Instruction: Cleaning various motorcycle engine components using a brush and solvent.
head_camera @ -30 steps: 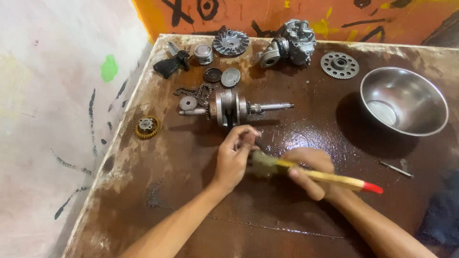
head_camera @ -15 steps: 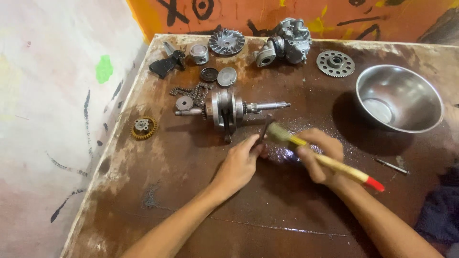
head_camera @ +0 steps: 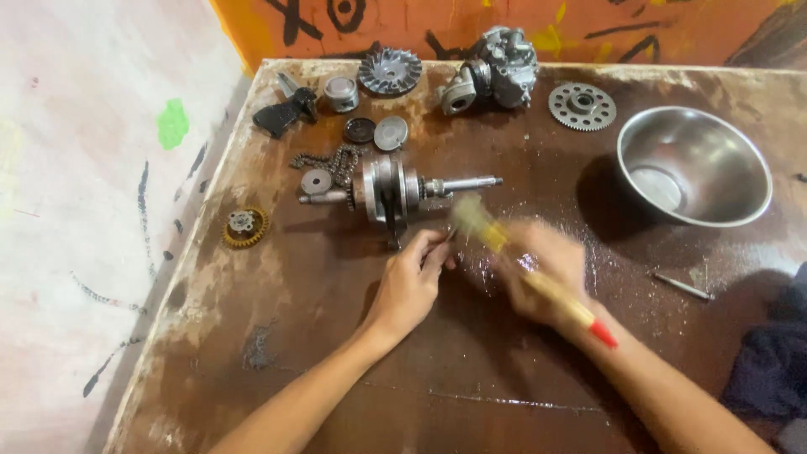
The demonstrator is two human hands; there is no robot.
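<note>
My right hand grips a paintbrush with a yellow handle and red tip; its bristles point up-left near the middle of the table, blurred by motion. My left hand rests on the wet brown table, fingers pinched around something small that I cannot make out, just left of the bristles. Just beyond both hands lies a metal crankshaft with its shaft pointing right.
A steel bowl sits at the right. A toothed gear, an engine housing, a finned wheel, a piston, a chain, a brass-coloured gear and a thin pin lie around. Dark cloth is at right.
The brush has swung up and left, its bristles now closer to the crankshaft. My left hand has stayed nearly in place beside it.
</note>
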